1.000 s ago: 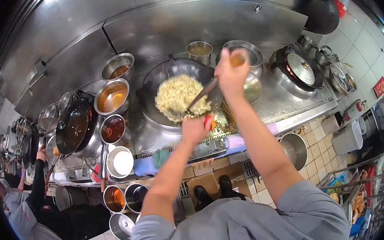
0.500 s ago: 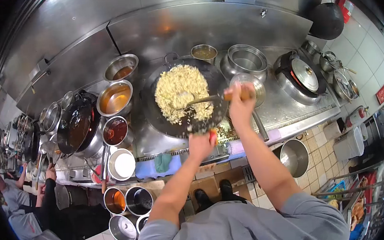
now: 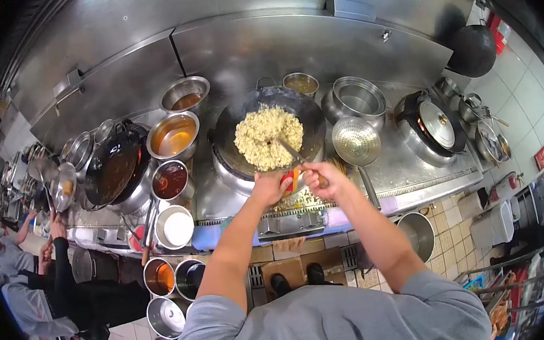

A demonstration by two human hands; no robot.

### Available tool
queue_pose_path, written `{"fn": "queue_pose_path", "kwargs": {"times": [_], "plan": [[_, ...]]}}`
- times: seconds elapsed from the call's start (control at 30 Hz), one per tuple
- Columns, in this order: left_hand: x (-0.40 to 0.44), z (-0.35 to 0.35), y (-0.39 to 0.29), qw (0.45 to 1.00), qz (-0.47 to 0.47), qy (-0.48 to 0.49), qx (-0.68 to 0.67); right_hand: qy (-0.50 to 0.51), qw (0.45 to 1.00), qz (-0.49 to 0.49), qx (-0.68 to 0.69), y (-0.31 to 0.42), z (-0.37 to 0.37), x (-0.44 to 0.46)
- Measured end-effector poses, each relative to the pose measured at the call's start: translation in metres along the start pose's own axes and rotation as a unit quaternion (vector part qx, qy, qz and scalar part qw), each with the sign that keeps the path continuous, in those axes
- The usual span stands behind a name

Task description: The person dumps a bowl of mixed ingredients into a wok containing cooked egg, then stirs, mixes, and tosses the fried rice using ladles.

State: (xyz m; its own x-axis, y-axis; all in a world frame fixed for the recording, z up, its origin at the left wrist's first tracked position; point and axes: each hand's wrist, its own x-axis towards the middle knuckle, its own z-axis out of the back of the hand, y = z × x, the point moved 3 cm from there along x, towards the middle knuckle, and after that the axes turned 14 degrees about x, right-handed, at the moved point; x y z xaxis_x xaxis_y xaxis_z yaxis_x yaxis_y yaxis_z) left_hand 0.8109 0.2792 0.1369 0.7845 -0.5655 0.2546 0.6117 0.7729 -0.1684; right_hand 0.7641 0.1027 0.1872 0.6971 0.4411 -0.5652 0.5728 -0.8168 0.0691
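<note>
A black wok (image 3: 314, 131) stands over a burner in front of me. In it sits a pale yellow, crumbly mound of what looks like egg fried rice (image 3: 268, 135). My left hand (image 3: 271, 188) is closed at the wok's near rim, around a red and yellow pad (image 3: 290, 179); the handle beneath is hidden. My right hand (image 3: 325, 181) grips the wooden handle of a ladle (image 3: 292, 151). Its shaft slants into the mound, and its bowl is buried in the food. The two hands are close together, the right one just beside the pad.
Right of the wok lie a perforated strainer (image 3: 356, 141) and a steel pot (image 3: 354, 98). To the left stand bowls of amber liquid (image 3: 173, 135), red sauce (image 3: 170, 180) and white powder (image 3: 178, 226). Another person (image 3: 41, 284) works at a second wok (image 3: 113, 166).
My right hand has come down and left with the ladle, closer to my left hand. The food, spread wider before, now forms a tighter mound. The view has shifted slightly.
</note>
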Motion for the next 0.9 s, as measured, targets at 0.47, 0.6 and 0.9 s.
{"fn": "queue_pose_path", "kwargs": {"times": [0.47,0.6,0.9], "plan": [[-0.002,0.004,0.012,0.996,0.024,0.071,0.042,-0.215,0.396,0.253,-0.856,0.03,0.032,-0.083],[-0.015,0.02,0.025,0.997,0.029,0.06,0.04,-0.277,0.292,0.202,-0.893,0.088,0.023,-0.151],[-0.015,0.017,0.031,0.997,0.034,-0.004,-0.069,-0.206,0.161,0.201,-0.944,0.212,0.004,-0.065]]}}
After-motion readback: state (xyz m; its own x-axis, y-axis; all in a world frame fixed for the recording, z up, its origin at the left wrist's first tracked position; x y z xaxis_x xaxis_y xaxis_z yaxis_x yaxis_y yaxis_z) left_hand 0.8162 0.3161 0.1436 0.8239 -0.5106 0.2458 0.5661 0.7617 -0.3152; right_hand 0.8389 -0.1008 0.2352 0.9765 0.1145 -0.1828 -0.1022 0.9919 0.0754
